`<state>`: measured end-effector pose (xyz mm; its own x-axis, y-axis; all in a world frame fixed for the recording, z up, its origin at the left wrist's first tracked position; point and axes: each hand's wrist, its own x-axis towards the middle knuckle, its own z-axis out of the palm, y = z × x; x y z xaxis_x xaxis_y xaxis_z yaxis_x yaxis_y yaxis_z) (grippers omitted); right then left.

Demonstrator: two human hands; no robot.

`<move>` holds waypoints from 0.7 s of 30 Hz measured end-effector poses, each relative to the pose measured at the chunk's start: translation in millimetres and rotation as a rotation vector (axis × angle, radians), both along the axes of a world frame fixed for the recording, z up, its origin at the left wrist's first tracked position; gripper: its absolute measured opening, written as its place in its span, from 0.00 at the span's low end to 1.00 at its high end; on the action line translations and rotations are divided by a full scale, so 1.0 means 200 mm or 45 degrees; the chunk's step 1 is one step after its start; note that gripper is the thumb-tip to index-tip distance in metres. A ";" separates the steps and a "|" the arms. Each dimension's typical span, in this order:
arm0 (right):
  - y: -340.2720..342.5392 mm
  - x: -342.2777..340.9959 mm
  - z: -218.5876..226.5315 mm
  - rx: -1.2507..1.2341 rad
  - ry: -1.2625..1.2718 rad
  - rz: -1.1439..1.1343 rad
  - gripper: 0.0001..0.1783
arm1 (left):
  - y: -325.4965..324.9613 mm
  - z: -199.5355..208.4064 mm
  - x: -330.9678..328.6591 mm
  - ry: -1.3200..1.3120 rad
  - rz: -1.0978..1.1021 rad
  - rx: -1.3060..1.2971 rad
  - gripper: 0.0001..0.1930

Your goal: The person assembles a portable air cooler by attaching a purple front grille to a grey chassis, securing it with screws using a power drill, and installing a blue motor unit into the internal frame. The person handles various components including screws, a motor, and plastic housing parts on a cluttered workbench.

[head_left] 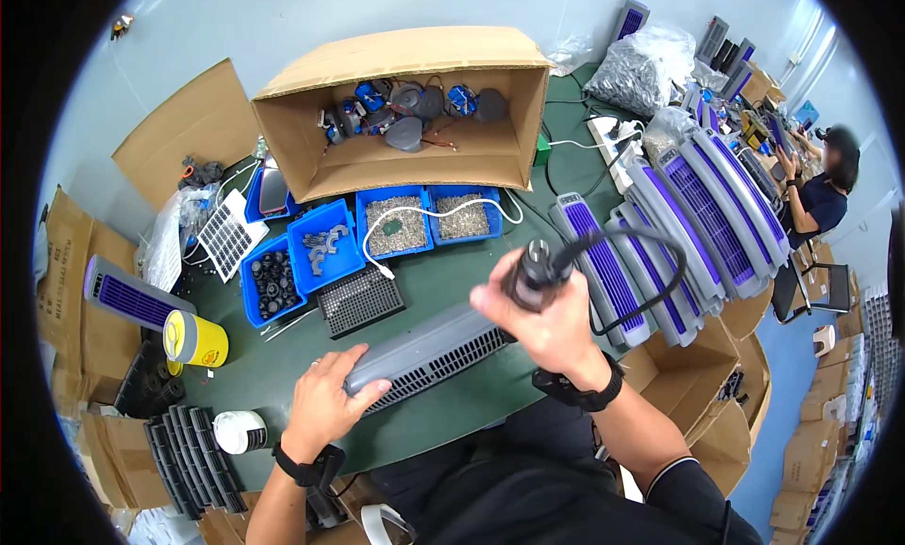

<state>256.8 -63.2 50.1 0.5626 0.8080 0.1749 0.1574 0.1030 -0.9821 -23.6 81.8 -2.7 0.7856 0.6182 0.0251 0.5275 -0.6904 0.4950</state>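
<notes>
- Nearest, the left hand had thumb and fingers pinched round one end of the grey slotted housing, which lay slantwise over the green table!
- At its other end, the right hand was curled firmly round a black corded tool; whether that hand touched the housing, one couldn't tell.
- Just beyond: a black perforated block, then a blue bin of grey clips.
- Behind them, an open cardboard box showed wired parts.
</notes>
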 end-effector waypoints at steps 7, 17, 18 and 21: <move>-0.04 0.02 -0.13 0.242 -0.046 0.068 0.17 | 0.00 0.01 0.01 -0.033 -0.007 -0.002 0.33; -0.03 0.03 -0.18 0.294 -0.166 0.129 0.15 | -0.01 0.02 0.02 -0.049 -0.012 -0.008 0.30; -0.03 0.03 -0.17 0.298 -0.153 0.139 0.15 | -0.01 0.02 0.01 -0.049 -0.006 -0.017 0.31; -0.03 0.03 -0.13 0.384 -0.060 0.168 0.14 | -0.01 0.00 0.01 -0.067 0.011 -0.032 0.33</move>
<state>262.6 -69.1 23.3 0.4419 0.7814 0.4406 0.1678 0.4105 -0.8963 -22.0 79.8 -2.5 0.7782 0.6259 0.0507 0.5062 -0.6731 0.5391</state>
